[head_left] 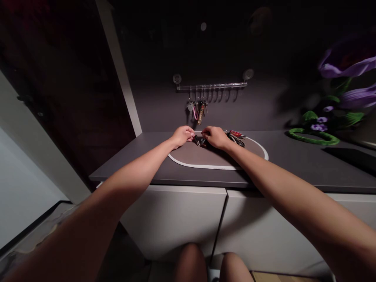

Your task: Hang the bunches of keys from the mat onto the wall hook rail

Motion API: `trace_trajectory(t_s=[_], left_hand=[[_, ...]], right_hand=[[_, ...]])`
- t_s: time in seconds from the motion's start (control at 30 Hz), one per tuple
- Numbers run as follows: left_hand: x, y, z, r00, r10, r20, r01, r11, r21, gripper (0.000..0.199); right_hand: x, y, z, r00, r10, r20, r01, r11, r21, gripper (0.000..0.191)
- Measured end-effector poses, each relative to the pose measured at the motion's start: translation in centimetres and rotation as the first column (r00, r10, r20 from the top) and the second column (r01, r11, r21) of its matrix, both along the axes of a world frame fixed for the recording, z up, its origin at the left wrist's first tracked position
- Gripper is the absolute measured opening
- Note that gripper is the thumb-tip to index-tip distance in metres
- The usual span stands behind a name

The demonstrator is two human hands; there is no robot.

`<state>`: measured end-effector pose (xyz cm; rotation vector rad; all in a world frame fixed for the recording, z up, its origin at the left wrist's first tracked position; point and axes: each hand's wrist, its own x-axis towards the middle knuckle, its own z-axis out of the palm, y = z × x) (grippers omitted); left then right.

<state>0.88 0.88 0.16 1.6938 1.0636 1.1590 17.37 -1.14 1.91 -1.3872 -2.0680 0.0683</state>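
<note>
On the grey counter [284, 164], left grip [193, 135] pinches small dark keys [197, 140]; right grip [204, 135] unclear.

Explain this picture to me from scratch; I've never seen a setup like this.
There is no machine here. The one picture comes from a camera on a person's head, looking forward and down past their bare forearms.

The left hand seems to pinch small dark keys. The right hand is close beside it, fingers curled; whether it grips anything is too small to tell.

Both are over a white-rimmed mat on a dark countertop. A tangled bundle with a red tag lies on the mat. Behind, more keys hang from a clear hook rail. Purple flowers stand at the right.
</note>
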Motion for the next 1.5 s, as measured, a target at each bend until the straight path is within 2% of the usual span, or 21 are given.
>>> trace_trajectory(t_s=[0.17,0.4,0.8,1.0,1.23,1.5], left_hand=[[0.0,-0.8,0.8,0.979,-0.043,0.200,0.068,0.991,-0.119,0.003],[-0.1,-1.0,1.2,0.936,-0.110,0.336,0.153,0.983,-0.102,0.009],[0.1,-1.5,1.5,0.943,-0.096,0.318,0.129,0.988,-0.082,0.015],[0.1,-1.1,1.3,0.947,-0.107,0.303,0.131,0.990,-0.058,0.019],[0.0,-0.9,1.0,0.938,-0.126,0.323,0.141,0.990,-0.022,0.025],[0.3,-1.4,1.3,0.919,-0.153,0.364,0.172,0.985,-0.021,0.027]], right_hand=[[-0.2,-0.1,0.1,0.998,0.049,-0.030,-0.048,0.999,0.024,0.016],[-0.4,-0.4,0.3,0.962,0.176,-0.207,-0.167,0.984,0.060,0.020],[-0.1,0.2,0.0,0.905,0.245,-0.348,-0.241,0.969,0.057,0.025],[0.2,1.2,-0.5,0.873,0.248,-0.420,-0.256,0.966,0.038,0.022],[0.5,1.0,-0.3,0.845,0.232,-0.481,-0.243,0.969,0.041,0.019],[0.8,1.4,-0.6,0.772,0.249,-0.585,-0.268,0.962,0.057,0.020]])
